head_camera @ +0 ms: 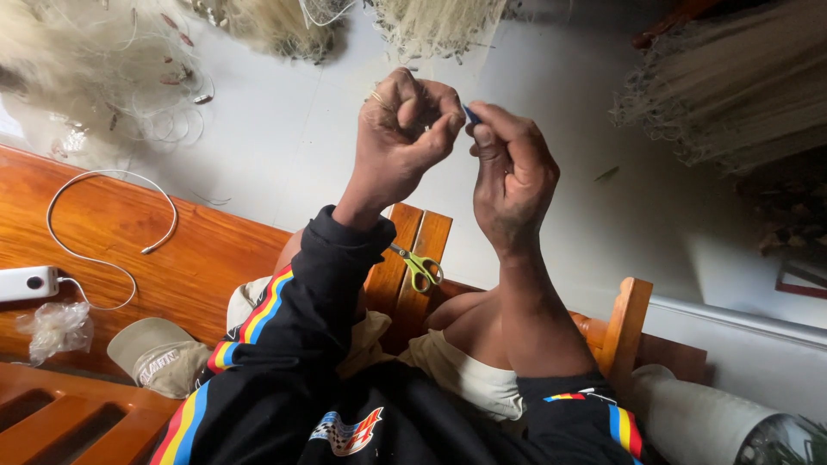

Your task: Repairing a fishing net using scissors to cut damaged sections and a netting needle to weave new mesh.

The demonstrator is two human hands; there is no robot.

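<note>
We hold both hands raised together above our knees: the left hand point(403, 129) is curled narrow around fine net thread, and the right hand point(510, 168) pinches a small blue tool point(471, 114) at its fingertips. Green-handled scissors point(419, 267) lie on the wooden bench point(129, 232) below, beside a cap point(155, 353) and a white cable point(103, 215).

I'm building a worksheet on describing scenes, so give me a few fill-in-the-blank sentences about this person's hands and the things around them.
1. The right hand pinches a small ____ object at its fingertips.
2. The scissors on the wooden seat have ____ handles.
3. A ring sits on a finger of the ____ hand.
4. The white cable lies on a ____ bench.

Missing words: blue; green; left; wooden
</note>
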